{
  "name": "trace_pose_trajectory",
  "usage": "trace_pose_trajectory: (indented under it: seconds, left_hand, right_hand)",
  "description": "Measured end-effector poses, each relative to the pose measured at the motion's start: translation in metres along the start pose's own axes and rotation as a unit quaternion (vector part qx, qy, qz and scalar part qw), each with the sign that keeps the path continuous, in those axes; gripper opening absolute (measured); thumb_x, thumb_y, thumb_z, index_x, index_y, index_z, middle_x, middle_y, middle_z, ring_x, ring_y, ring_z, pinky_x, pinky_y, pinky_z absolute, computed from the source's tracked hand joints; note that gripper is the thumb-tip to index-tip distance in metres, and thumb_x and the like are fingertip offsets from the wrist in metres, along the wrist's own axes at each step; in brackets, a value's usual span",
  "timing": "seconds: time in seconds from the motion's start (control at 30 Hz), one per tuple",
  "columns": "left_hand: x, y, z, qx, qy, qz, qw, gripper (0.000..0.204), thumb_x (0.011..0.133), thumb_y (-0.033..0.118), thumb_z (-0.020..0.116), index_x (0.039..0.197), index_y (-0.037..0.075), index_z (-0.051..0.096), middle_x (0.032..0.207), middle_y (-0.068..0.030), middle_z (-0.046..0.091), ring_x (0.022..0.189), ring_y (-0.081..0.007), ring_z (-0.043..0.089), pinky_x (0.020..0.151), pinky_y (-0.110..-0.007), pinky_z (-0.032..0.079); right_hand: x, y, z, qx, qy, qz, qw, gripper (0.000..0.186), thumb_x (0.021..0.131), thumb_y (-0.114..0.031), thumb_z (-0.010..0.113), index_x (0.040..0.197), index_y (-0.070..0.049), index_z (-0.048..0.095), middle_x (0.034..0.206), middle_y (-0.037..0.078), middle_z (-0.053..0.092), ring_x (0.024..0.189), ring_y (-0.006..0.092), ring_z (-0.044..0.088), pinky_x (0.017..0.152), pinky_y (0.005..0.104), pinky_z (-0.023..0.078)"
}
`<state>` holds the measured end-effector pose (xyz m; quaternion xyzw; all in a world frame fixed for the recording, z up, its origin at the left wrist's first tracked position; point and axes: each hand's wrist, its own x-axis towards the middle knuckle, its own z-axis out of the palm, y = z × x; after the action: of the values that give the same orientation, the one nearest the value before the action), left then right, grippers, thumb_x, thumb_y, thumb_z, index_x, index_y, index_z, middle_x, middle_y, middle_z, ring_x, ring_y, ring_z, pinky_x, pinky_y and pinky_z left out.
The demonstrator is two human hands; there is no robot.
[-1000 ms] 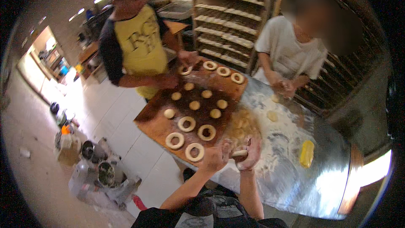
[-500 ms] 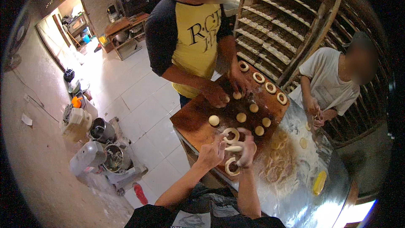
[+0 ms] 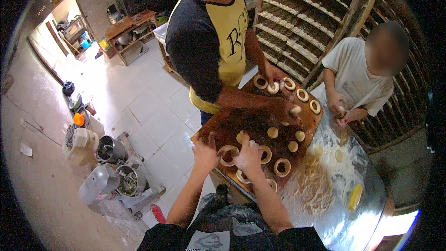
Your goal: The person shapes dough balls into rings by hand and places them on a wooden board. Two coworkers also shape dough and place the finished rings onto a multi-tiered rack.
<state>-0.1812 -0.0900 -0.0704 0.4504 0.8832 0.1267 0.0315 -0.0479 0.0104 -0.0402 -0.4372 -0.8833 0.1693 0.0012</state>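
A dough ring (image 3: 228,147) lies on the brown wooden board between my two hands. My left hand (image 3: 205,155) is at its left side, fingers extended upward and apart, gripping nothing I can see. My right hand (image 3: 249,158) touches or nearly touches the ring's right side, its fingers spread toward a dough ball (image 3: 241,136) just beyond. More dough rings, one (image 3: 289,168) to the right, lie around my right hand and forearm, which partly cover some. Farther off are several round dough balls (image 3: 272,132) on the same board (image 3: 204,132).
A co-worker in a yellow shirt (image 3: 237,32) reaches over the board's far side, hands at dough pieces. Another person in white (image 3: 355,60) handles dough at the floury metal table (image 3: 346,176). Behind them stands a rack (image 3: 297,23) of trays. Mixers (image 3: 100,181) stand at left.
My hands, close together on a piece of dough before, are now apart with a ring lying between them. The co-worker in yellow has leaned right, hands now farther right over the board.
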Motion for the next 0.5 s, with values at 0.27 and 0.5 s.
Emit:
trace_pose_trajectory:
  seconds: [0.27,0.5]
  left_hand:
    - [-0.006,0.012,-0.006,-0.081,-0.076,-0.012,0.994,0.084,0.074,0.032,0.073,0.144,0.005,0.033,0.112,-0.0204,0.048,0.109,-0.039,0.047,0.09,-0.056,0.037]
    - [0.012,0.008,0.027,-0.015,-0.087,0.071,0.994,0.068,0.074,0.022,0.067,0.136,0.005,0.045,0.13,-0.024,0.048,0.114,-0.0424,0.046,0.093,-0.055,0.036]
  right_hand:
    - [0.01,0.02,0.048,0.045,0.163,-0.043,0.985,0.067,0.083,-0.042,0.062,0.137,-0.008,0.042,0.123,0.025,0.055,0.114,0.0448,0.05,0.098,0.0597,0.034]
    - [0.068,0.033,0.022,0.052,-0.013,-0.081,0.995,0.042,0.087,-0.037,0.061,0.111,-0.004,0.054,0.116,0.024,0.06,0.109,0.0432,0.055,0.093,0.0526,0.044]
